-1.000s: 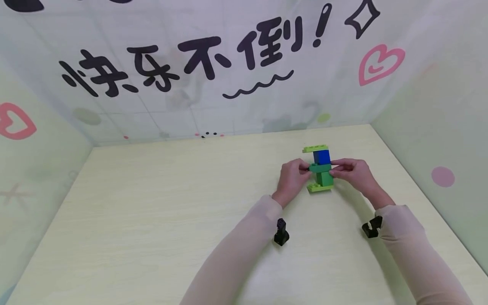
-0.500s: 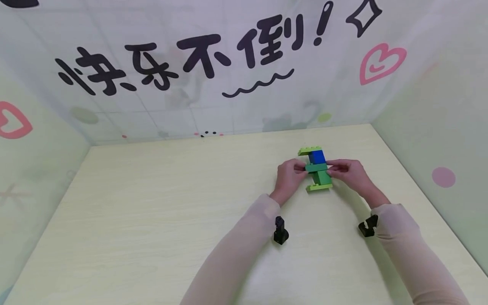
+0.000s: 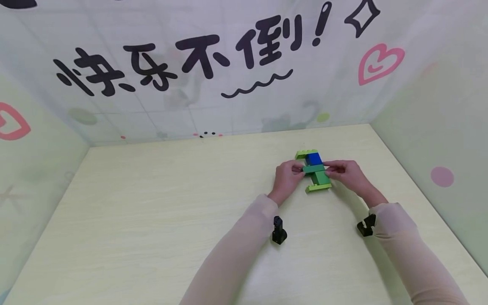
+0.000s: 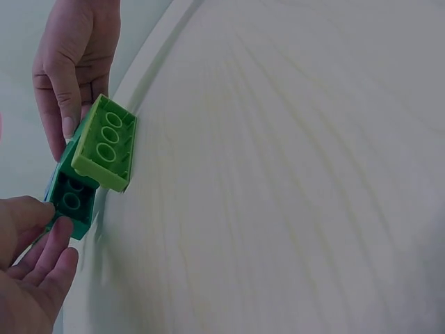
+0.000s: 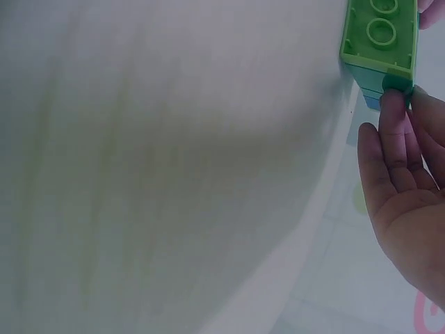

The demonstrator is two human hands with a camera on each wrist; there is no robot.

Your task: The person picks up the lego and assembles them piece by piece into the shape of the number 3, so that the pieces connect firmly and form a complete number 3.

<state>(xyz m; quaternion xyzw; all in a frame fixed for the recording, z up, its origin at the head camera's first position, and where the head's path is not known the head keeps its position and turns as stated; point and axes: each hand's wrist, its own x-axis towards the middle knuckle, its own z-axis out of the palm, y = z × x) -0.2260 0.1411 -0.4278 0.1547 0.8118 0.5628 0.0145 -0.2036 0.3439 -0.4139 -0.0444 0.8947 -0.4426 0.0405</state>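
Both hands hold a joined stack of toy building bricks between them, toward the back right of the table. Its middle is a long dark green brick [image 3: 314,169], whose left end my left hand [image 3: 285,180] pinches between thumb and fingers. My right hand [image 3: 351,176] pinches the stack's right side near that brick. A blue brick [image 3: 314,159] and a lime brick [image 3: 306,154] sit at the far end. Nearer are a green brick [image 3: 322,178] and a second lime brick [image 3: 319,188]. In the left wrist view, this lime brick [image 4: 106,142] shows its hollow underside with round tubes.
The pale wooden table [image 3: 160,220] stretches to the left and front. A white printed backdrop [image 3: 152,114] rises behind it, and a side wall [image 3: 442,140] stands close by on the right. A black wrist mount [image 3: 279,231] hangs at the left cuff, another [image 3: 367,225] at the right.
The brick stack has tilted, its far end shifting left and slightly down in the head view. Both hands have moved a little left with it, keeping their grip.
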